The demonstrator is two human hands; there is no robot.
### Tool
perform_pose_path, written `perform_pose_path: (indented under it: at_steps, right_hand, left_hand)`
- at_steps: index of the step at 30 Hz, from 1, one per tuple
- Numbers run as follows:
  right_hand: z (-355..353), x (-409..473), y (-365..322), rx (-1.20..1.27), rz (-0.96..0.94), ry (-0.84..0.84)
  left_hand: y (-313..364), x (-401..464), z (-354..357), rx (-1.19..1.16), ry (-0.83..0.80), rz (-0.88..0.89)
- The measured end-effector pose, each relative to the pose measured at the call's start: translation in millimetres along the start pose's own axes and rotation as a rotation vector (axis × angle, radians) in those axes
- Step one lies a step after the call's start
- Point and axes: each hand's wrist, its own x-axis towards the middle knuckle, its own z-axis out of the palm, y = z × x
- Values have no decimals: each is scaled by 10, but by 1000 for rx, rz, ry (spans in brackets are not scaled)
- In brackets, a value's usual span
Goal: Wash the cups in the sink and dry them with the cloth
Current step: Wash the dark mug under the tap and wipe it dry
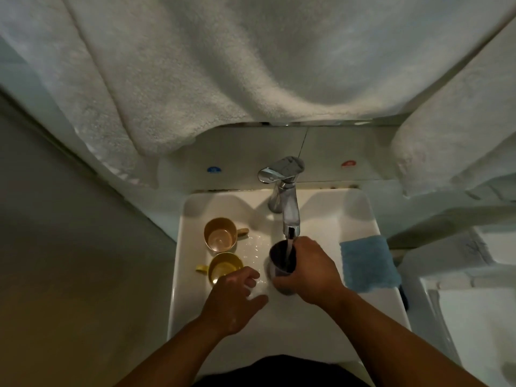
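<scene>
Two bare forearms reaching up from the bottom edge over a white sink point(363, 216). Left hand point(234, 298) low in the basin, back up, fingers point(252, 283) loosely curled and a little spread, thumb stretched toward the right, gripping nothing; knuckles just over the near rim of the yellow cup, whether touching it, cannot tell.

Right hand point(310, 270) to the right and slightly farther, wrapped round a dark cup point(280, 259): thumb low on the near side, fingers curled round the far right side up to the rim, mouth tilted up toward the spout. Thin stream of water falling from the tap point(289, 213) straight into that dark cup.

Left of the hands, lying in the basin: yellow cup point(224, 266) with handle pointing left, and just beyond it, nearly touching, an orange cup point(220, 233) with handle pointing right. Both tipped with mouths facing the camera. Wet drops glistening on the basin floor between the cups and the stream.

Blue cloth point(368, 262) folded flat on the right rim of the sink, just beside the right hand, apart from it.

Farther back, chrome tap lever turned to the left, a blue dot and a red dot on the wall either side. Above all, white towels point(223, 65) hanging down.
</scene>
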Motion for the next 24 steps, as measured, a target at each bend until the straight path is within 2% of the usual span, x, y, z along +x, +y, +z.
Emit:
perform_pose_path:
  at_steps: [2,5,8,12,17,21,24]
  right_hand:
    - [-28,28,5,46,-32,67]
    - [-51,29,33,67,-99,-40]
    - [-36,37,105,120,-119,29]
    - [-77,33,116,244,-122,-79]
    - [-119,-3,212,606,62,-194]
    - [-137,-34,212,999,212,-316]
    - [-164,-50,231,1066,249,-383]
  left_hand:
    - [5,-24,4,-14,25,-33]
    - [30,-77,35,-11,39,-81]
    - [102,-116,84,-9,61,-102]
    - [203,-152,203,-29,81,-122]
    - [321,-113,374,-56,186,-118]
    - [355,-82,406,-206,279,-118]
    - [379,-69,348,-316,320,-126]
